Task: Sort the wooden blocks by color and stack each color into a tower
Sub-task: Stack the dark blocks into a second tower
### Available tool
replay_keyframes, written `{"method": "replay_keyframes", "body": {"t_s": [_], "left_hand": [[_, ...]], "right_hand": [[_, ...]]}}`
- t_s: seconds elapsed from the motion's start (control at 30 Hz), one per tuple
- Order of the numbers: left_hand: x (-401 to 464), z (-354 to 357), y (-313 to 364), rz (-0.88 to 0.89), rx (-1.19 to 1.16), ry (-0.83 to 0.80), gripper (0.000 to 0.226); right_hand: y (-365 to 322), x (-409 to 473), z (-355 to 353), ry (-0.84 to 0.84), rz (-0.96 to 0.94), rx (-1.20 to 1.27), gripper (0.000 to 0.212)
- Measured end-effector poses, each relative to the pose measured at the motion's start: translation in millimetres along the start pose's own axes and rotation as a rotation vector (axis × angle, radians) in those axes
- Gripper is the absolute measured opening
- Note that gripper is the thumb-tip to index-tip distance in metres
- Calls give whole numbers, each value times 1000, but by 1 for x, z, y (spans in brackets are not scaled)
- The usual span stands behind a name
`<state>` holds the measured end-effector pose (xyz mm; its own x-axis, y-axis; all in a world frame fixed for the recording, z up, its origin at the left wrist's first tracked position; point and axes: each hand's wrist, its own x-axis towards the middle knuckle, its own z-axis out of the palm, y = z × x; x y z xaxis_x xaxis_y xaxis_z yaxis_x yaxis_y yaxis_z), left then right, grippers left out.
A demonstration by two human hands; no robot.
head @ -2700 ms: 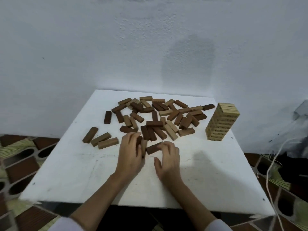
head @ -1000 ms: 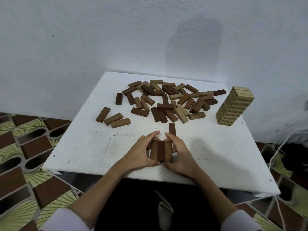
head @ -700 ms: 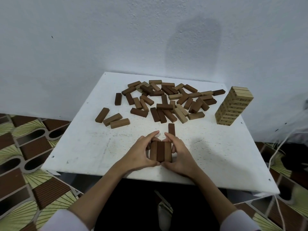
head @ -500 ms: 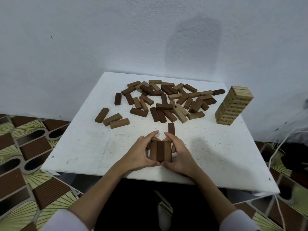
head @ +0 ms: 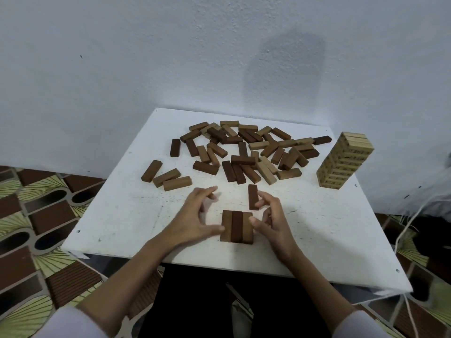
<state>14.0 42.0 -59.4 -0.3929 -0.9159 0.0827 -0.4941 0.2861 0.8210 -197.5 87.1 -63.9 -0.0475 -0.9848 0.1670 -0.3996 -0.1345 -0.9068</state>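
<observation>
My left hand (head: 195,215) and right hand (head: 271,220) hover empty, fingers spread, either side of three dark blocks (head: 236,226) laid flush on the worktop (head: 317,228) as a tower base; a spare dark block (head: 253,196) waits just beyond.

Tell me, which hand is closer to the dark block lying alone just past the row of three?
Right. The right hand has fingertips beside the single dark block; the left hand is farther away, to its left.
</observation>
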Motion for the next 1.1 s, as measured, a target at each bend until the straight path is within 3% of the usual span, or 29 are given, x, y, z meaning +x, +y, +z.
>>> {"method": "replay_keyframes", "body": {"t_s": [0.1, 0.17, 0.27, 0.37, 0.47, 0.6, 0.67, 0.73, 0.83, 0.97, 1.03, 1.1], "left_hand": [[8, -26, -21, 26, 98, 336, 60], [20, -43, -38, -28, 244, 478, 63], [34, -52, -55, -126, 439, 480, 77], [40, -45, -69, -66, 619, 407, 55], [44, -47, -70, -72, 525, 472, 28], [40, -54, -72, -74, 395, 539, 28], [38, -56, -71, -99, 317, 528, 34], [37, -57, -67, -134, 275, 489, 57], [31, -58, -57, -175, 76, 325, 86], [18, -57, -48, -78, -36, 78, 91], [12, -56, -47, -50, -50, 31, 94], [5, -54, -40, -31, -40, 86, 98]], "right_hand": [[-15, 11, 7, 53, 3, -61, 43], [-30, 22, 18, 21, -56, -105, 38], [-56, 38, 45, -121, -84, -213, 28], [-72, 49, 74, -240, -121, -229, 25], [-74, 52, 91, -286, -104, -246, 24], [-61, 50, 97, -273, -18, -265, 22], [-56, 47, 100, -259, 15, -277, 22], [-54, 43, 104, -248, 41, -284, 24], [-56, 38, 114, -202, 51, -277, 34], [-65, 33, 125, -59, 132, -230, 53], [-68, 30, 130, -36, 186, -180, 63], [-70, 28, 132, -48, 233, -84, 68]]}}
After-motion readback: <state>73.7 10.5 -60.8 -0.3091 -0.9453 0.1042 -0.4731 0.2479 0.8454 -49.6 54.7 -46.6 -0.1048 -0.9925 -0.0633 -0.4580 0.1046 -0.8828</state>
